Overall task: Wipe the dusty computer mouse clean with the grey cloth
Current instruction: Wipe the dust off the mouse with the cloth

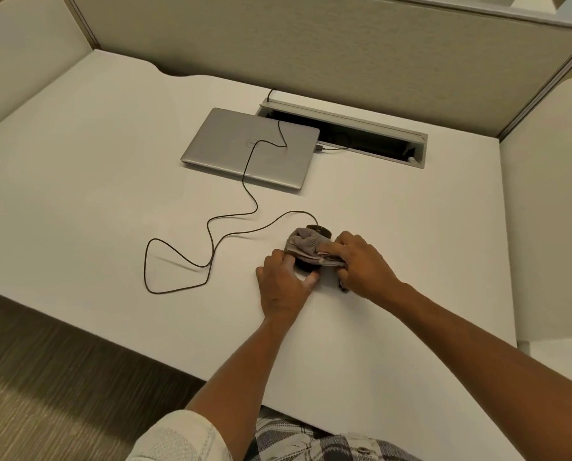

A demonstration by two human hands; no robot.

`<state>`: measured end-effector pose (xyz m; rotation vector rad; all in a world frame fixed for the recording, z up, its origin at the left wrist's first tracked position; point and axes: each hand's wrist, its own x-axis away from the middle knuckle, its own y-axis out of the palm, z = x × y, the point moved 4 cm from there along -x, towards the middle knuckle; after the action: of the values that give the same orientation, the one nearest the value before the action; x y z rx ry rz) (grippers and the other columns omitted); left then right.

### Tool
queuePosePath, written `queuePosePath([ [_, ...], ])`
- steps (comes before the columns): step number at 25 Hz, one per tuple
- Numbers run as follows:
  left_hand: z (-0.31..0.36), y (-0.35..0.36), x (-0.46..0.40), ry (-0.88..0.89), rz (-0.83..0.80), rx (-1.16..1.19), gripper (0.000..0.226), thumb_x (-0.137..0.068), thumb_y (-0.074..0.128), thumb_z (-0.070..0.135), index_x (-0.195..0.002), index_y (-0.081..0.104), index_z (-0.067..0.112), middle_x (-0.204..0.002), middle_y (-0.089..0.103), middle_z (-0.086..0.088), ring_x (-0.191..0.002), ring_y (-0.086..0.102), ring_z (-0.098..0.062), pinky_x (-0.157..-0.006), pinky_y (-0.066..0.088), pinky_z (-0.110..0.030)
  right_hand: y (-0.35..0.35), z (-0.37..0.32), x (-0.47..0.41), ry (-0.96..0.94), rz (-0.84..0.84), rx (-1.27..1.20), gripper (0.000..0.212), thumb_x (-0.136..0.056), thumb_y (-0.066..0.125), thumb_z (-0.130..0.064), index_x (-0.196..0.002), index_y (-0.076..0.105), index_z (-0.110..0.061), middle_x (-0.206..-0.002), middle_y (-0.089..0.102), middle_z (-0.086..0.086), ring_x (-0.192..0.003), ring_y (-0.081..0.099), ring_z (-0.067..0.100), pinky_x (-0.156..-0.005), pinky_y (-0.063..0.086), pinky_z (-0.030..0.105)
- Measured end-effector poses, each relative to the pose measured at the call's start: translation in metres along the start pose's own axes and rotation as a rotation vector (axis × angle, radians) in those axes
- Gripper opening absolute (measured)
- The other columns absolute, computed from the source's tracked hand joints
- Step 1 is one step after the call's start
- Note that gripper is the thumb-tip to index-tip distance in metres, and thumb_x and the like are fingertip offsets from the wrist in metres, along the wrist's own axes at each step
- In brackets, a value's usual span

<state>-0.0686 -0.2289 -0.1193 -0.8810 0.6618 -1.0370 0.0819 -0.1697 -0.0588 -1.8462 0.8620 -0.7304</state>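
Both hands work near the closed laptop (249, 148): left hand (283, 283) grips the dark mouse (306, 265) on the white table (111, 161), right hand (361, 264) presses the bunched grey cloth (306, 246) over it.

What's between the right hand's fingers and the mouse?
Head view: the grey cloth, bunched over the mouse, with the right hand pressing it. The left hand steadies the mouse.

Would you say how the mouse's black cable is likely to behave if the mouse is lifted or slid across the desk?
The cable is probably floppy: it lies in loose loops. It looks thin, so likely light with little drag. It crosses the closed laptop, so a long pull might tug there. The left hand steadies the mouse.
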Motion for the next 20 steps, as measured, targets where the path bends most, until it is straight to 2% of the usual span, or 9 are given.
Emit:
queuePosePath([
  [3,0.0,-0.001,-0.001,0.014,-0.013,0.025,0.053,-0.076,0.067,0.055,-0.116,0.065,0.021,-0.101,0.056,0.002,-0.096,0.052,-0.02,-0.086,0.038,-0.034,-0.01,0.021,0.008,0.028,0.001,0.165,0.061,-0.083,0.055,-0.012,-0.136,0.049,-0.041,-0.107,0.055,-0.001,-0.095,0.048,0.023,-0.073,0.039,0.037],
  [6,-0.001,-0.001,0.0,0.024,-0.03,0.014,0.065,-0.079,0.064,0.057,-0.133,0.058,0.022,-0.106,0.056,0.001,-0.102,0.051,-0.019,-0.09,0.038,-0.034,-0.009,0.039,0.017,0.116,-0.037,0.223,0.052,-0.084,0.058,-0.029,-0.135,0.048,-0.033,-0.128,0.054,-0.001,-0.112,0.047,0.025,-0.087,0.041,0.041],
  [8,-0.001,-0.001,0.0,0.021,-0.029,0.01,0.067,-0.079,0.063,0.058,-0.135,0.057,0.021,-0.107,0.056,0.001,-0.102,0.051,-0.019,-0.092,0.038,-0.034,-0.004,0.033,0.013,0.083,-0.06,0.195,0.058,-0.08,0.061,-0.049,-0.131,0.048,-0.025,-0.134,0.053,0.001,-0.119,0.048,0.026,-0.096,0.04,0.045],
  [9,0.0,-0.001,0.0,0.021,-0.027,0.012,0.068,-0.079,0.064,0.058,-0.136,0.056,0.021,-0.107,0.057,0.0,-0.102,0.052,-0.019,-0.092,0.039,-0.035,-0.001,0.027,0.009,0.07,-0.041,0.166,0.062,-0.078,0.06,-0.057,-0.128,0.048,-0.021,-0.128,0.057,0.003,-0.114,0.052,0.026,-0.094,0.042,0.044],
  [11,-0.001,0.0,0.0,0.022,-0.017,0.01,0.068,-0.079,0.064,0.058,-0.135,0.056,0.021,-0.106,0.058,0.0,-0.102,0.052,-0.02,-0.091,0.039,-0.036,0.003,0.017,0.002,0.091,0.035,0.08,0.064,-0.079,0.06,-0.059,-0.124,0.047,-0.017,-0.11,0.065,0.005,-0.096,0.06,0.027,-0.081,0.046,0.038],
  [13,-0.001,0.001,0.0,0.024,-0.004,0.009,0.068,-0.078,0.064,0.058,-0.133,0.058,0.02,-0.104,0.058,0.0,-0.1,0.053,-0.021,-0.089,0.039,-0.036,0.01,0.014,0.002,0.095,0.113,0.046,0.068,-0.081,0.064,-0.053,-0.133,0.041,-0.016,-0.105,0.067,0.008,-0.089,0.062,0.029,-0.075,0.045,0.036],
  [15,-0.002,0.002,-0.001,0.026,0.0,0.001,0.067,-0.077,0.064,0.059,-0.132,0.059,0.02,-0.103,0.058,0.0,-0.099,0.054,-0.021,-0.087,0.038,-0.035,0.015,0.014,0.002,0.075,0.131,0.065,0.079,-0.083,0.063,-0.05,-0.147,0.028,-0.019,-0.111,0.066,0.009,-0.093,0.061,0.029,-0.082,0.046,0.04],
  [17,-0.002,0.002,-0.001,0.031,0.002,-0.008,0.066,-0.078,0.062,0.061,-0.13,0.059,0.021,-0.102,0.057,0.0,-0.098,0.054,-0.021,-0.086,0.038,-0.035,0.014,0.014,-0.002,0.054,0.111,0.099,0.08,-0.085,0.055,-0.057,-0.151,0.019,-0.03,-0.11,0.064,0.006,-0.092,0.059,0.027,-0.082,0.045,0.042],
  [20,-0.003,0.004,-0.001,0.035,0.014,-0.015,0.066,-0.079,0.059,0.064,-0.129,0.059,0.022,-0.101,0.058,0.001,-0.096,0.054,-0.02,-0.084,0.039,-0.035,0.013,0.01,-0.01,0.078,0.107,0.108,0.065,-0.086,0.044,-0.068,-0.142,0.031,-0.038,-0.112,0.059,0.004,-0.095,0.057,0.025,-0.082,0.043,0.042],
])
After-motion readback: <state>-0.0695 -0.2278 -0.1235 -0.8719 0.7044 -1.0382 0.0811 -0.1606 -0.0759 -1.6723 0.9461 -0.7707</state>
